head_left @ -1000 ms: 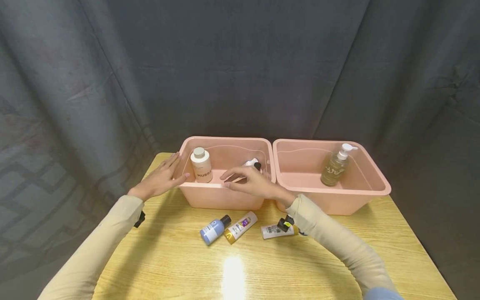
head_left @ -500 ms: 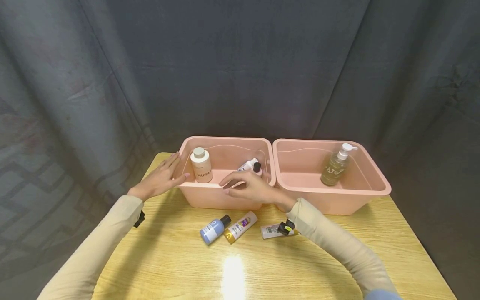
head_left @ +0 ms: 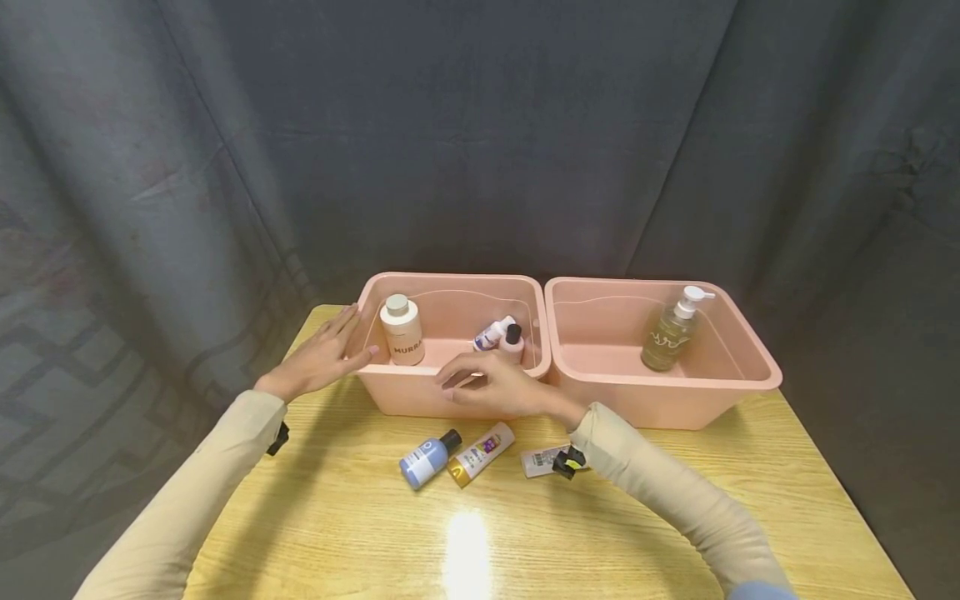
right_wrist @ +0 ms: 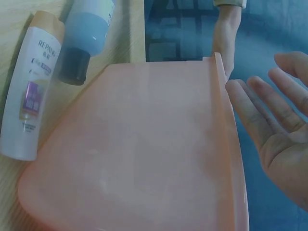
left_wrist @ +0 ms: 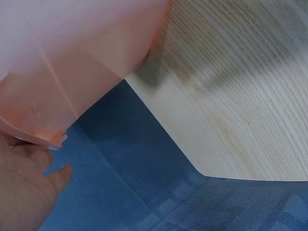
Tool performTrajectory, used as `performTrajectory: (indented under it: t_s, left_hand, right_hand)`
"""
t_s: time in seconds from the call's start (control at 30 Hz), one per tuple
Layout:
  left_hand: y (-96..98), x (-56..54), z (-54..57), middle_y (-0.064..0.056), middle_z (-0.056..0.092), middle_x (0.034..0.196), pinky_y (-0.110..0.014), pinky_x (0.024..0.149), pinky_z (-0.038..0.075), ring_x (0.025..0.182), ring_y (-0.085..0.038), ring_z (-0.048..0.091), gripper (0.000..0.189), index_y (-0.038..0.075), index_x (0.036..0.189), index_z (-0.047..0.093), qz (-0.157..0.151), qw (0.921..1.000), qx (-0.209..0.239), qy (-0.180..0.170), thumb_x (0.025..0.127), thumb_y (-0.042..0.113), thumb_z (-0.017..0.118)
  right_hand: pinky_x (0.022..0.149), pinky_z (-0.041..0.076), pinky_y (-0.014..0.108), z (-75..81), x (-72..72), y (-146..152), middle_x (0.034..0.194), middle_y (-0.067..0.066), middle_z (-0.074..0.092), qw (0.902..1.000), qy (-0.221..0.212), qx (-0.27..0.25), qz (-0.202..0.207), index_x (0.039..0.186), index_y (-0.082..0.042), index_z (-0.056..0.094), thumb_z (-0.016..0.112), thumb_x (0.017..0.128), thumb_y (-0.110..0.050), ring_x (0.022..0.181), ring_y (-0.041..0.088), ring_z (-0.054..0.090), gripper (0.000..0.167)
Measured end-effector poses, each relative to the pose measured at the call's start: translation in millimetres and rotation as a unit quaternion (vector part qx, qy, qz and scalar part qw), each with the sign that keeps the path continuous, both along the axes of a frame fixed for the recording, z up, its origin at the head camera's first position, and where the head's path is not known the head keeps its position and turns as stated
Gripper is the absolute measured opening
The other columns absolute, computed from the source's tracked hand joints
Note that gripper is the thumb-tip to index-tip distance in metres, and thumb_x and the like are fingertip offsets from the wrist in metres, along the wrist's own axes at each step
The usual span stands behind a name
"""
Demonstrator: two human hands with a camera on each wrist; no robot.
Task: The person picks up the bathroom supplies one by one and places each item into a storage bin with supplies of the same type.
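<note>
My left hand (head_left: 318,358) rests with extended fingers on the left rim of the left pink bin (head_left: 405,396); in the left wrist view the fingers meet the rim. The right hand (head_left: 495,383) hovers at that bin's front rim, its fingers loosely bent and holding nothing, as the right wrist view also shows. Inside this bin, a white bottle with a grey cap (head_left: 403,333) stands at the left. Toward the right lie a small white-and-blue bottle (head_left: 491,333), tilted, and a pale pink bottle with a black cap (head_left: 513,342), partly hidden behind the right hand.
Beside it stands a second pink bin (head_left: 660,404) holding a pump bottle (head_left: 664,340). On the wooden table in front lie a blue bottle (head_left: 424,462), a white bottle with a gold cap (head_left: 480,454) and another white one (head_left: 542,462), partly covered by the right wrist camera.
The right hand has drawn back slightly toward the front, out over the rim, uncovering the two small bottles in the left bin. The left hand stays in place.
</note>
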State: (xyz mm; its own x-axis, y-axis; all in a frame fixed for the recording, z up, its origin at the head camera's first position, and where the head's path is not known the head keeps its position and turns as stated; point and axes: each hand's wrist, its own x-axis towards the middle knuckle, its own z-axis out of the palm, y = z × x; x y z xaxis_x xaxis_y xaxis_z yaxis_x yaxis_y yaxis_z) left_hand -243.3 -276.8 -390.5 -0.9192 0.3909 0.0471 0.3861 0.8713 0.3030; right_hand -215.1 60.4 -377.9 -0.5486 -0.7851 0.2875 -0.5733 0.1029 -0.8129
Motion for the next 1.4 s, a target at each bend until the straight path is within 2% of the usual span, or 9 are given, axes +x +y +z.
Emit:
performTrajectory:
  t_s: [0.13,0.37,0.57,0.7,0.83,1.07,1.23,1.4]
  left_hand:
    - [-0.1,-0.3,-1.2,-0.02,0.008,0.163,-0.053,0.119,0.012,0.15,-0.035,0.008,0.088,-0.004,0.156,0.013,0.002,1.0,0.006,0.001,0.1,0.057,0.043]
    - [-0.2,-0.1,-1.5,-0.019,0.006,0.164,-0.053,0.119,0.012,0.15,-0.034,0.007,0.089,-0.003,0.156,0.011,0.002,1.0,0.009,-0.003,0.1,0.058,0.043]
    - [-0.5,-1.2,-1.8,-0.018,0.004,0.164,-0.053,0.119,0.011,0.15,-0.036,0.007,0.09,-0.003,0.157,0.01,-0.001,1.0,0.001,-0.005,0.1,0.059,0.042]
    - [-0.8,-1.1,-2.0,-0.018,0.004,0.164,-0.053,0.119,0.011,0.15,-0.035,0.007,0.089,-0.003,0.156,0.01,-0.001,1.0,0.002,-0.003,0.1,0.058,0.042]
    - [-0.6,-1.8,-2.4,-0.018,0.005,0.164,-0.052,0.119,0.011,0.15,-0.034,0.007,0.087,-0.003,0.156,0.012,0.001,1.0,0.004,0.0,0.1,0.054,0.045]
    - [-0.4,-2.1,-3.5,-0.019,0.007,0.164,-0.052,0.119,0.011,0.15,-0.035,0.008,0.086,-0.004,0.156,0.013,0.002,1.0,0.004,0.004,0.1,0.053,0.046]
    - [-0.4,-2.0,-2.7,-0.019,0.005,0.164,-0.053,0.119,0.01,0.15,-0.034,0.006,0.087,-0.004,0.156,0.012,0.003,1.0,0.003,0.0,0.1,0.054,0.045]
    - [-0.3,-2.0,-3.3,-0.019,0.007,0.164,-0.052,0.119,0.011,0.15,-0.035,0.008,0.086,-0.005,0.156,0.014,0.005,0.9999,0.009,0.007,0.1,0.053,0.046]
  right_hand:
    - [0.093,0.054,0.035,-4.8,0.5,-1.4,0.118,0.019,0.067,0.9999,-0.008,0.001,0.008,0.119,0.003,0.066,0.067,0.092,0.001,0.109,0.032,0.065,0.027]
    - [0.093,0.054,0.037,-12.9,3.2,-4.4,0.12,0.023,0.064,0.9994,-0.017,0.009,0.028,0.122,0.008,0.063,0.065,0.093,0.0,0.108,0.026,0.066,0.029]
    - [0.09,0.055,0.033,-18.3,5.3,-7.2,0.12,0.02,0.066,0.9993,0.008,0.022,0.03,0.121,0.005,0.065,0.068,0.093,-0.004,0.104,0.022,0.067,0.029]
    - [0.089,0.054,0.029,-21.2,6.7,-8.8,0.12,0.02,0.066,0.9988,0.019,0.033,0.032,0.122,0.006,0.064,0.068,0.093,-0.006,0.103,0.023,0.068,0.031]
    - [0.091,0.053,0.026,-26.8,8.1,-9.6,0.121,0.016,0.067,0.9979,0.012,0.058,0.027,0.124,0.004,0.063,0.067,0.095,-0.009,0.105,0.023,0.068,0.032]
    - [0.089,0.054,0.026,-35.7,9.8,-11.8,0.123,0.02,0.065,0.9974,0.0,0.068,0.023,0.123,0.003,0.064,0.068,0.093,-0.004,0.105,0.032,0.067,0.031]
    - [0.087,0.053,0.022,-39.1,9.7,-12.5,0.122,0.023,0.064,0.9969,0.01,0.075,0.022,0.123,0.002,0.065,0.068,0.094,-0.01,0.105,0.032,0.067,0.032]
    - [0.087,0.054,0.022,-42.4,9.0,-13.0,0.121,0.019,0.066,0.9951,0.038,0.09,0.015,0.123,0.001,0.065,0.069,0.094,-0.012,0.103,0.026,0.068,0.032]
